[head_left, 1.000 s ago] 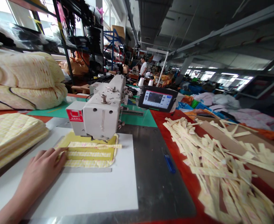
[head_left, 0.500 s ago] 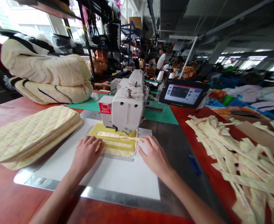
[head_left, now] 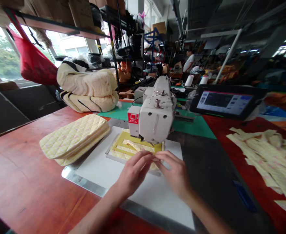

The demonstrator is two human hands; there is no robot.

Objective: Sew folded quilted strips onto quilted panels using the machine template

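My left hand (head_left: 136, 172) and my right hand (head_left: 173, 170) meet in front of the sewing machine (head_left: 156, 113), fingertips pinched together on one end of a fabric strip (head_left: 135, 145). The strip's other end lies across the yellow template (head_left: 123, 142), slanting towards my fingers. Under the template is a quilted, pale yellow fabric piece (head_left: 117, 153), partly hidden by my hands. Both rest on a white sheet (head_left: 96, 165) below the machine head.
Stacked quilted pieces (head_left: 74, 136) lie at the left, with a thick cream bundle (head_left: 89, 97) behind. A screen (head_left: 226, 102), loose strips (head_left: 262, 156) and a blue cutter (head_left: 245, 195) are on the right. A person (head_left: 188, 61) stands far back.
The view has turned left. My left hand has moved right to join my right hand at the strip's end. The strip's near end is now lifted and slanted.
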